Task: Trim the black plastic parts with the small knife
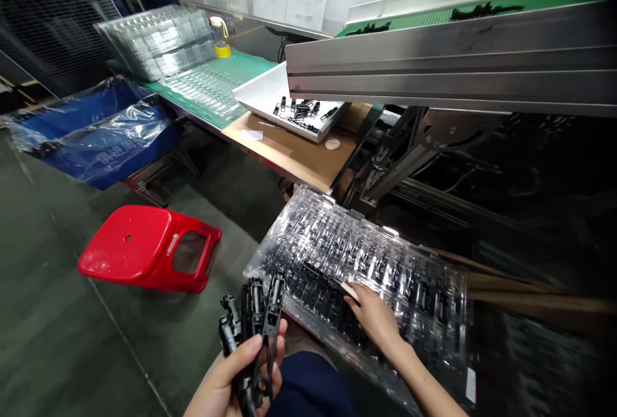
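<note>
Left hand (229,372) clamps black parts (258,301), tops jutting to the far side; right hand (376,317) pinches a pale-ended strip (349,292).

"How's the left hand (241,372)?"
"Low in view, fingers (282,328) curled closed, thumb (243,354) laid across."
"And the right hand (375,315)?"
"Farther forward, back uppermost, thumb and fingers pinched, bare forearm (424,375) slanted from the lower right."

red stool (128,243) on flr (53,333) | blu bin (103,169) w/ clr liner (149,124) | btl (222,48)
</note>
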Available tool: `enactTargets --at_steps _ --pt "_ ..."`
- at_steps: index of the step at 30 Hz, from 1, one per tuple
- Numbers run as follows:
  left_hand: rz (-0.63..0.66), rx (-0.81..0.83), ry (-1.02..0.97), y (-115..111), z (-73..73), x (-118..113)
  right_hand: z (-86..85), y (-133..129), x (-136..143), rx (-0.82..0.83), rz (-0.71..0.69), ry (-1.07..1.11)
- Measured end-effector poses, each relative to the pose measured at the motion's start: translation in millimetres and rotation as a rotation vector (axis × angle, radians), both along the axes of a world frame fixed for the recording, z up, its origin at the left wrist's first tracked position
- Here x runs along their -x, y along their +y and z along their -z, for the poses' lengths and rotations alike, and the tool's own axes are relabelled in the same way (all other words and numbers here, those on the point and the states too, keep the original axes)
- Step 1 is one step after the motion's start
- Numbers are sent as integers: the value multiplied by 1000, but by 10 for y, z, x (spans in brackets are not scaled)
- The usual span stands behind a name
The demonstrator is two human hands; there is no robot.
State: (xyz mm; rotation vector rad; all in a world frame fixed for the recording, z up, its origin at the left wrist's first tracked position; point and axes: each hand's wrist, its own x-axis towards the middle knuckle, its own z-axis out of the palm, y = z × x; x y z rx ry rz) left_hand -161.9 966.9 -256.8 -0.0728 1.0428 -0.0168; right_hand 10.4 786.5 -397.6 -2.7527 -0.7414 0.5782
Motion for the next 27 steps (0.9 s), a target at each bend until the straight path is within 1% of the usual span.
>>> enactTargets --at_steps 2,4,6,7,9,12,13,14,15,17,18,20,23,27 --pt "-2 21 -20 2 -10 14 65 34 -2 4 -22 -21" --pt "-9 32 -42 4 -6 30 71 69 -3 -14 -34 -33" --pt "-23 24 -52 6 10 42 0 97 -1 -56 -35 -43" --pt "-29 19 -51 6 20 45 -69 109 8 -88 -37 -46" --pt "-34 16 -45 -5 47 41 -278 139 62 -167 -54 -41" --pt "0 9 -51 -64 86 10 -698 228 236 -307 -140 1" --pt "29 -24 -40 -96 94 -4 -837 270 308 -380 -201 26" --pt "64 -72 -20 -131 98 -19 -962 316 380 -489 -300 62" --pt "97 -122 4 -167 99 -33 -1067 362 446 -560 -397 82" --pt "141 -199 42 -230 94 -51 -1210 441 545 -625 -576 105" --pt "145 -216 47 -254 91 -54 -1251 471 574 -614 -629 105" --pt "131 -223 43 -281 88 -46 -1295 509 598 -589 -677 115" --pt "121 -222 57 -282 95 -13 -1327 531 583 -588 -682 170" --pt "148 -178 62 -263 100 31 -1365 548 567 -598 -696 214"
